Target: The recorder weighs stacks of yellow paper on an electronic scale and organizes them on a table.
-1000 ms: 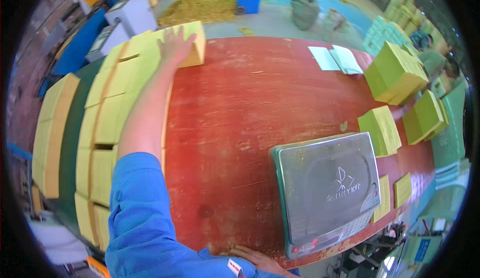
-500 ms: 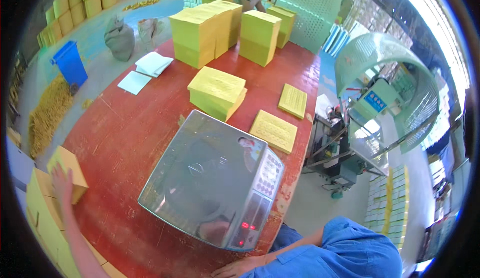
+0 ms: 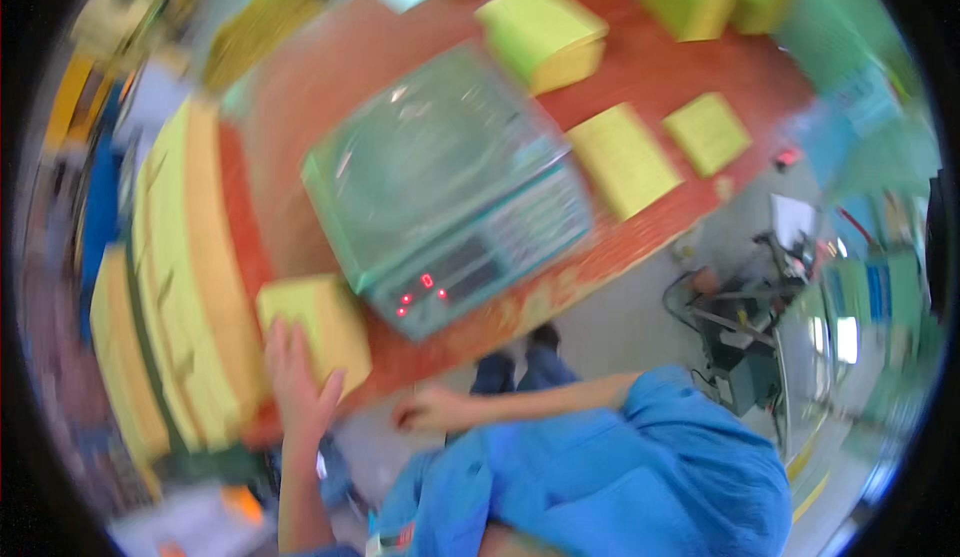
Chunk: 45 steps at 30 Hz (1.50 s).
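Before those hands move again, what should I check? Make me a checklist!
1. Left hand touching the yellow block: ok.
2. Left hand's grip firm: cannot tell, the picture is blurry.
3. Right hand on the block too: not ok, it's apart from it.
4. Scale switched on: ok, red lights glow.
5. Gap between block and scale: cannot tell, too blurry.

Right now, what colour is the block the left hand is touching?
The block under the left hand is yellow, seen in the head view, slightly blurred.
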Motion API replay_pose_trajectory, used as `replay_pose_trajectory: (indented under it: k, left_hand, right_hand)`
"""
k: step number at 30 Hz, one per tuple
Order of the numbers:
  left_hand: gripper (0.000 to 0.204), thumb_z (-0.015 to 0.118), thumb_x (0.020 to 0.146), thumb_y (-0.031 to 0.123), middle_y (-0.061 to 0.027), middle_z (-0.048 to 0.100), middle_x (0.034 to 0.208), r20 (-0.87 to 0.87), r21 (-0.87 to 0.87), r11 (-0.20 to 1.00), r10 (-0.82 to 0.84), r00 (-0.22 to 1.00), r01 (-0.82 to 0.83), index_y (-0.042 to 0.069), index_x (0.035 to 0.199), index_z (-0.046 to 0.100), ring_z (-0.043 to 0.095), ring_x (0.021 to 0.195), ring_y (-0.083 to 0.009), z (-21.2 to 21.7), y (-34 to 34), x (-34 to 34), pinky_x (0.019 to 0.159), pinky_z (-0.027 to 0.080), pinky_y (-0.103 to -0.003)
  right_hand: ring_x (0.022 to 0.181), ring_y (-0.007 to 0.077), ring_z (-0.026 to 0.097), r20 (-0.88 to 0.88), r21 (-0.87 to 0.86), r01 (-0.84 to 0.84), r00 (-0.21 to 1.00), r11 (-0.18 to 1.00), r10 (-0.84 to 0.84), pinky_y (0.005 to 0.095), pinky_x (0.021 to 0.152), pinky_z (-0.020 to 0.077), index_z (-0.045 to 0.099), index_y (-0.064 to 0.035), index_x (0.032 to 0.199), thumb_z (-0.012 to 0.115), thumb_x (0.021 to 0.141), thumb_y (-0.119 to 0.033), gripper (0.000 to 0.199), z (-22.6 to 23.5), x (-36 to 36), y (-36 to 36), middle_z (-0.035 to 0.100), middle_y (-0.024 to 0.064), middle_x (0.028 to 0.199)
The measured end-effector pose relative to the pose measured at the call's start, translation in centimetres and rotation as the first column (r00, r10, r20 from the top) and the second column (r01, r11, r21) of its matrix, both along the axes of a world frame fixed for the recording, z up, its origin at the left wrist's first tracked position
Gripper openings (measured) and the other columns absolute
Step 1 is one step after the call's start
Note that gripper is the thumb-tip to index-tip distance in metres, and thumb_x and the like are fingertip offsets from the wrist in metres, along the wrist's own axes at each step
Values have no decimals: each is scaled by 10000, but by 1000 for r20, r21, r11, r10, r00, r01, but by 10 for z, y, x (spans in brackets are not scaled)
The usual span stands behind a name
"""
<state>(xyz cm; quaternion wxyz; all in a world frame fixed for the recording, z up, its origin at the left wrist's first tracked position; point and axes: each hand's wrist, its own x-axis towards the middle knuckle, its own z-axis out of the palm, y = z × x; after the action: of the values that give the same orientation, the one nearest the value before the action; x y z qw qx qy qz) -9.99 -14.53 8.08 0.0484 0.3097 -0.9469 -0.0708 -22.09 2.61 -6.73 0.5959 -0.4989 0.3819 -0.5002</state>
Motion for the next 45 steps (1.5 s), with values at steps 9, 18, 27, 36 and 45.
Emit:
replay_pose_trajectory:
  k: [9,18,27,36,45]
  left_hand:
    - [852,755,705,378,-218,226,1553,29,8,965,262,965,-263,121,1445,420,206,1422,-443,16,110,14,1133,203,-545]
    - [707,566,870,342,-176,390,1480,-417,907,401,807,419,129,88,1485,326,409,1343,-325,-18,100,93,1130,297,-453]
    - [699,329,949,591,-131,458,1434,-265,506,-36,944,196,862,100,1441,398,462,1298,-313,43,69,-98,1092,350,-508]
    - [751,367,911,669,-198,530,1313,-382,-26,-311,881,278,950,97,1390,449,534,1188,-383,-22,10,-273,946,449,-636]
    - [537,523,948,482,-152,654,1172,-367,865,492,753,547,-98,0,1159,630,639,1057,-277,27,1,-58,869,524,-438]
  right_hand:
    - [1285,237,449,808,489,-337,522,804,-273,400,1070,338,369,-61,1427,576,920,-224,571,-7,-3,27,506,88,1377]
    - [1230,317,475,-253,-64,121,958,991,-133,428,1013,386,544,-49,1274,621,905,-286,446,77,-9,18,517,158,1326]
    - [1358,446,340,-522,-754,175,426,633,-739,527,1104,297,479,-48,1366,701,821,-356,664,223,-135,-16,395,222,1452]
    - [1223,358,510,-657,-683,158,294,713,-694,423,1038,400,550,-15,1269,715,778,-128,530,221,-297,-98,553,196,1296]
    - [1359,375,371,-742,-657,2,181,754,-646,480,1110,308,533,-63,1303,727,711,-65,624,207,-274,-79,463,155,1418]
